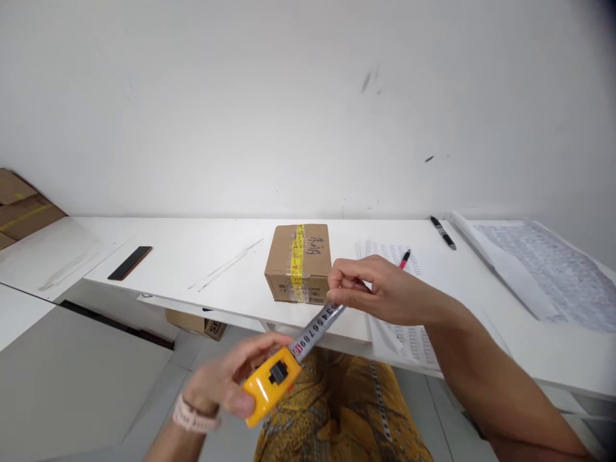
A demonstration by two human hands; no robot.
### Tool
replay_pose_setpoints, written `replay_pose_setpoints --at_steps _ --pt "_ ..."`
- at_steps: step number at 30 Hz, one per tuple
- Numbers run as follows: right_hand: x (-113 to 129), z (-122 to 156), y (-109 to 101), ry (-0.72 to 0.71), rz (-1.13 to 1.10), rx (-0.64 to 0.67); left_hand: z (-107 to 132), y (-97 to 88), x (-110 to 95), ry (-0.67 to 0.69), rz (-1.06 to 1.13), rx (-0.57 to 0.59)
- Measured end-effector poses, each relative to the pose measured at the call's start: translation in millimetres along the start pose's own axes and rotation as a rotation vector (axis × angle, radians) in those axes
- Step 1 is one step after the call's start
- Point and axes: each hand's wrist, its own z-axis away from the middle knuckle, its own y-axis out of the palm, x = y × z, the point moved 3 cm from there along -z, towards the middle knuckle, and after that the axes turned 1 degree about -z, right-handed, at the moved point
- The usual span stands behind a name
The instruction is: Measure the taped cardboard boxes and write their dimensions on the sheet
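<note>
A yellow tape measure (270,385) sits in my left hand (240,372), whose fingers are wrapped round its case below the table's front edge. Its metal blade (315,332) is drawn out up and to the right, with numbers up to about ten showing. My right hand (368,289) pinches the free end of the blade; the very tip is hidden by the fingers. Just beyond, a small cardboard box (283,256) stands on the white table, sealed with yellow printed tape and marked with dark handwriting. My right fingertips are close to its near right corner; I cannot tell whether they touch it.
Printed sheets (418,343) lie under my right forearm, with a red and black pen (405,258) on them. Farther right are a black pen (443,232) and a handwritten paper (553,269). A dark flat strip (130,263) lies left; cardboard boxes (26,208) stand far left.
</note>
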Motion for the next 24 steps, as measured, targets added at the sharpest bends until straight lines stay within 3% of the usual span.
replay_pose_setpoints --at_steps 2,4,7,11,15,19,24 --pt "-3 -9 2 -0.044 -0.031 0.067 5 12.5 35 0.072 0.243 -0.046" --pt "-19 -19 3 -0.096 -0.002 0.002 6 15.3 60 0.169 0.417 -0.014" --pt "-58 -30 9 -0.136 0.285 -0.100 11 2.2 73 0.312 0.505 -0.100" --pt "-98 -32 21 -0.163 0.648 -0.124 23 -19.7 65 0.403 0.440 -0.257" --pt "-102 -41 22 -0.185 0.662 -0.194 17 -25.6 51 0.401 0.356 -0.304" --pt "-98 -71 0 -0.100 0.513 -0.241 -15 -20.0 29 0.392 0.267 -0.340" --pt "-109 -104 -38 0.069 0.154 -0.292 -80 -19.2 -6 0.419 0.205 -0.345"
